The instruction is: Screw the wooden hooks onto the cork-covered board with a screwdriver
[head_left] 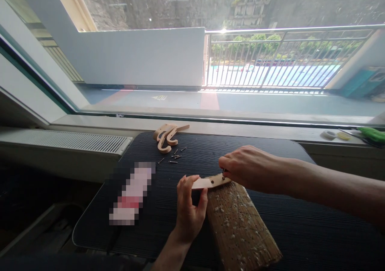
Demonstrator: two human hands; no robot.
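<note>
Step in hand, I judge: seating a small nail (223,171) in the curved wood strip (207,181), which lies on the holed board (240,227) on the tabletop (300,223). L hand (189,207) pinches the strip's left end; R hand (249,168) grip is pressed together on the nail at the right end. Next move needs a steady strip & an upright nail.
</note>
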